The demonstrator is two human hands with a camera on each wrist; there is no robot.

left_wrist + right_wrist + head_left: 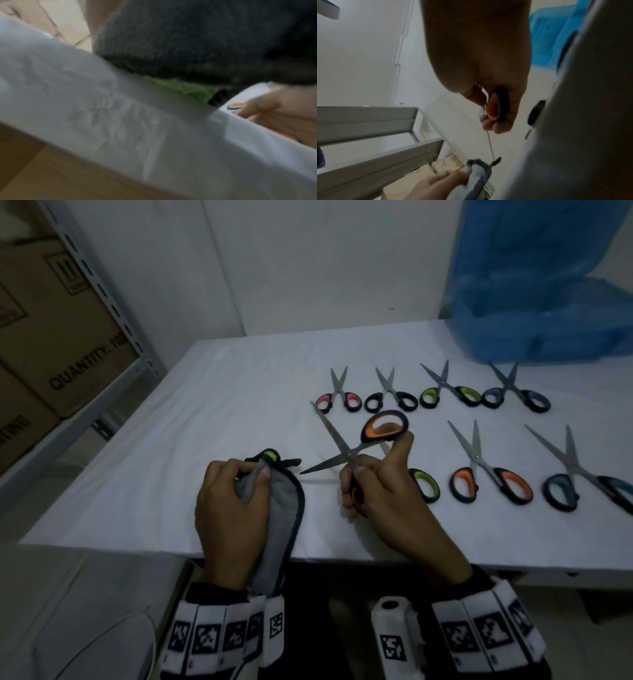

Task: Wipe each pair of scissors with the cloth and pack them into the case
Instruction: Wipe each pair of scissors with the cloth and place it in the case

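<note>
My left hand [253, 477] grips a folded grey cloth [279, 522] with a dark edge, near the table's front. Just to its right, my right hand [356, 474] holds the orange-handled scissors [347, 455] above the table. Their blades are spread and one tip points at the cloth. One orange loop [385, 426] sticks up free; the other sits inside my fingers [498, 104]. In the right wrist view a thin blade [489, 142] runs down toward the cloth [479, 170]. The left wrist view is blurred, with the cloth [188, 40] filling its top.
Several more scissors lie on the white table [171, 474]: pink [337, 400], black [390, 400], green [448, 397], blue-grey [513, 398], orange [489, 481], large blue [589, 487]. A green loop [424, 484] shows behind my right hand. A blue plastic-wrapped bulk [548, 285] stands back right; a box-laden shelf [51, 320] stands left.
</note>
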